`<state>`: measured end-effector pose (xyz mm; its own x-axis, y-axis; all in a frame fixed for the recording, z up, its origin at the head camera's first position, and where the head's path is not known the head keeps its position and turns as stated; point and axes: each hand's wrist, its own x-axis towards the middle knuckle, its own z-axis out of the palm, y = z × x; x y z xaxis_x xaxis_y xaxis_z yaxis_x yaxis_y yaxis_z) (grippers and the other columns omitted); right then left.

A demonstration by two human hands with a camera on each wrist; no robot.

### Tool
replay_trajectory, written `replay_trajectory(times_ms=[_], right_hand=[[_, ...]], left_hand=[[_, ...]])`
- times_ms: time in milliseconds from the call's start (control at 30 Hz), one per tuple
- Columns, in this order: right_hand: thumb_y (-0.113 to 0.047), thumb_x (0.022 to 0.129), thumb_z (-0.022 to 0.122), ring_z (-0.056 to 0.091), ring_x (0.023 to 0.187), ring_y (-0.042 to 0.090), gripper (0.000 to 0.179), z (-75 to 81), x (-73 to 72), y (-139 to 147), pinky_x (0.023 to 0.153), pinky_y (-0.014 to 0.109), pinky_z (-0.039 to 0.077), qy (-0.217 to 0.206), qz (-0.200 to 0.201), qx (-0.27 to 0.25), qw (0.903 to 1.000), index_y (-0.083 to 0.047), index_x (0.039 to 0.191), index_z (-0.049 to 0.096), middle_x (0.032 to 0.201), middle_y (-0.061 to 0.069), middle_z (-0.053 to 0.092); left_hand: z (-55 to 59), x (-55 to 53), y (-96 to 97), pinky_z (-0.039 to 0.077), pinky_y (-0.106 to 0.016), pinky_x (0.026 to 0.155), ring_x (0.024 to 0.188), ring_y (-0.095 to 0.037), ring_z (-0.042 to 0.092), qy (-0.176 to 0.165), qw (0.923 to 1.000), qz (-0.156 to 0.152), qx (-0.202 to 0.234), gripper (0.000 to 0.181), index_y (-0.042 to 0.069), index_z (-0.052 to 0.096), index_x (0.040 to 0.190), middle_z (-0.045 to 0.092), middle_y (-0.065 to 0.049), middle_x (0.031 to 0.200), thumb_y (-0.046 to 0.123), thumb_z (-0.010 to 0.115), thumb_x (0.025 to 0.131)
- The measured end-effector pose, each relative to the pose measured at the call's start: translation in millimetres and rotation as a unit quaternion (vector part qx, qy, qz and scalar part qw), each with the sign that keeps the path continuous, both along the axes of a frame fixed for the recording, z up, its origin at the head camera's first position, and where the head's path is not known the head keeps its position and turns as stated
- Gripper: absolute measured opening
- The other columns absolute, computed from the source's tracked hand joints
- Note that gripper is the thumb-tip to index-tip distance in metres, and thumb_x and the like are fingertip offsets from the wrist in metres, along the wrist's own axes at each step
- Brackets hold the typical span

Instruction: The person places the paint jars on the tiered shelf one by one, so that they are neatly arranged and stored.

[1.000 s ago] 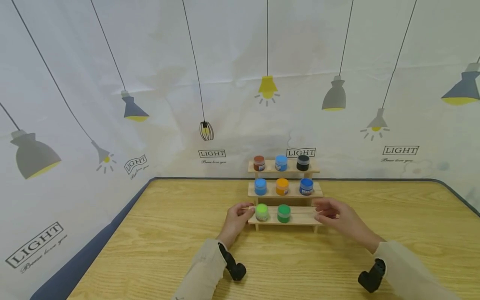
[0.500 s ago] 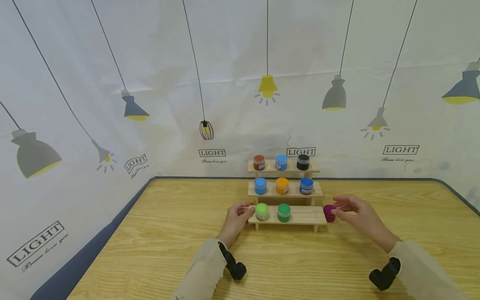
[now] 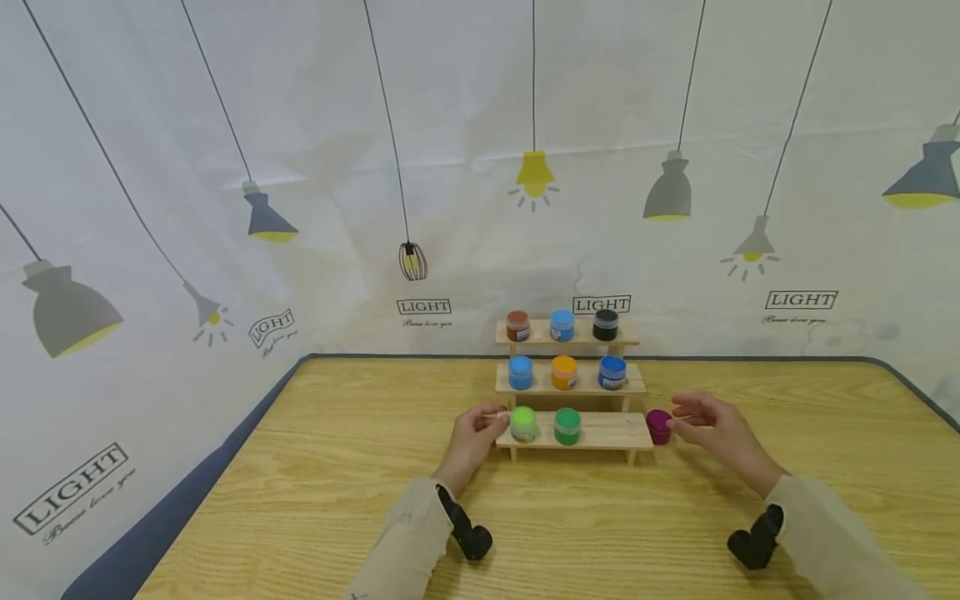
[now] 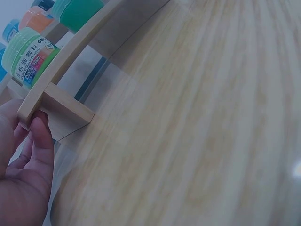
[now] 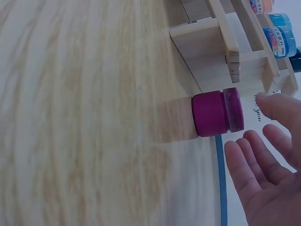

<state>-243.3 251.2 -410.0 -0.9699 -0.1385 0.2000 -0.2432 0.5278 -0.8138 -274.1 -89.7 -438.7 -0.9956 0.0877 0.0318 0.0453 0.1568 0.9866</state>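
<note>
My left hand point(image 3: 474, 442) pinches the left end of the lowest tier of a wooden three-tier display stand point(image 3: 609, 432); thumb and fingers close round the board's end in the left wrist view. Beside it on that tier stand a light green paint jar point(image 3: 523, 424) and a green paint jar point(image 3: 567, 427). A purple paint jar point(image 5: 216, 113) stands upright on the table just off the tier's right end. My right hand point(image 3: 716, 429) hovers at its right side, fingers spread and relaxed. In the right wrist view the fingers point(image 5: 244, 165) are apart from the jar and hold nothing.
The middle tier bears a light blue jar point(image 3: 521, 372), an orange jar point(image 3: 564, 372) and a dark blue jar point(image 3: 612, 372). On the top tier are brown point(image 3: 517, 326), blue and black jars. A lamp-printed cloth point(image 3: 465, 208) hangs behind the wooden table point(image 3: 300, 483).
My right hand has moved right, off the bottom tier's right end, and the purple jar has come into sight beside it. The left hand and the stand have stayed put.
</note>
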Motion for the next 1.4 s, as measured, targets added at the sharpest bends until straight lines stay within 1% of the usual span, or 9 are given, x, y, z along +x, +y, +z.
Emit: replay_trajectory(times_ms=[200,400,567,700,833,1033,1233,1300,1400], right_hand=[[-0.019,0.085,0.062,0.053,0.095,0.036,0.052,-8.6,-6.9,-0.4,0.068,0.031,0.050,-0.042,-0.005,-0.003,0.9991,0.010,0.122,0.042,0.110,0.028,0.051],[-0.018,0.082,0.065,0.054,0.095,0.037,0.054,-13.5,-9.1,-1.3,0.073,0.037,0.048,-0.053,0.012,0.012,0.9984,0.012,0.121,0.042,0.108,0.028,0.052],[-0.018,0.081,0.066,0.055,0.093,0.035,0.055,-14.5,-9.8,-4.3,0.076,0.040,0.047,-0.064,0.011,0.024,0.9976,0.012,0.120,0.042,0.105,0.028,0.054],[-0.017,0.080,0.066,0.055,0.094,0.034,0.053,-15.2,-11.7,-6.3,0.077,0.038,0.047,-0.067,0.011,0.029,0.9972,0.012,0.118,0.043,0.107,0.027,0.053],[-0.016,0.080,0.067,0.055,0.094,0.033,0.051,-14.9,-13.2,-8.6,0.076,0.036,0.048,-0.062,0.016,0.034,0.9973,0.011,0.116,0.045,0.107,0.026,0.053],[-0.013,0.079,0.067,0.056,0.091,0.029,0.045,-13.6,-13.5,-10.6,0.073,0.033,0.048,-0.061,0.022,0.033,0.9974,0.010,0.113,0.049,0.104,0.023,0.055],[-0.014,0.080,0.066,0.056,0.091,0.028,0.043,-12.9,-13.0,-11.6,0.075,0.035,0.048,-0.065,0.018,0.040,0.9969,0.009,0.112,0.050,0.104,0.022,0.055],[-0.014,0.080,0.066,0.055,0.091,0.028,0.042,-13.2,-13.2,-11.6,0.075,0.036,0.047,-0.067,0.017,0.041,0.9967,0.008,0.112,0.050,0.105,0.021,0.055],[-0.014,0.080,0.066,0.056,0.090,0.028,0.041,-14.2,-13.5,-11.6,0.075,0.036,0.048,-0.067,0.016,0.042,0.9967,0.008,0.111,0.051,0.104,0.021,0.055]], left_hand=[[-1.4,-0.4,-0.4,0.044,-0.024,0.055,0.062,-0.010,0.050,-0.001,1.0000,0.000,0.000,0.029,0.001,0.058,0.111,0.060,-0.005,0.083,0.017,0.058,0.087],[0.4,0.8,-1.3,0.044,-0.025,0.054,0.061,-0.010,0.050,-0.008,0.9999,-0.006,0.006,0.030,0.001,0.058,0.112,0.060,-0.005,0.082,0.017,0.058,0.087],[12.5,8.4,0.0,0.044,-0.028,0.056,0.062,-0.013,0.050,-0.011,0.9999,-0.011,0.008,0.029,-0.003,0.057,0.112,0.060,-0.007,0.083,0.013,0.056,0.088],[23.5,16.5,2.1,0.045,-0.028,0.057,0.063,-0.013,0.050,-0.012,0.9999,-0.008,0.000,0.028,-0.005,0.056,0.113,0.060,-0.009,0.084,0.010,0.055,0.089],[28.3,20.6,2.8,0.044,-0.028,0.058,0.064,-0.013,0.050,-0.012,0.9999,-0.008,0.000,0.028,-0.005,0.055,0.113,0.059,-0.010,0.084,0.010,0.054,0.089],[28.5,20.6,2.4,0.044,-0.027,0.057,0.062,-0.013,0.050,-0.014,0.9999,-0.009,0.002,0.029,-0.005,0.055,0.113,0.059,-0.016,0.088,0.010,0.054,0.089],[26.7,17.9,2.3,0.045,-0.028,0.057,0.063,-0.012,0.050,-0.011,0.9999,-0.008,-0.003,0.029,-0.005,0.055,0.113,0.060,-0.013,0.087,0.011,0.054,0.089],[24.5,16.1,1.9,0.045,-0.028,0.057,0.063,-0.012,0.050,-0.011,0.9999,-0.010,-0.002,0.029,-0.005,0.055,0.113,0.060,-0.012,0.087,0.011,0.054,0.089],[16.5,10.1,0.3,0.045,-0.028,0.056,0.062,-0.012,0.051,-0.015,0.9998,-0.013,0.006,0.029,-0.003,0.056,0.113,0.060,-0.010,0.086,0.013,0.056,0.088]])
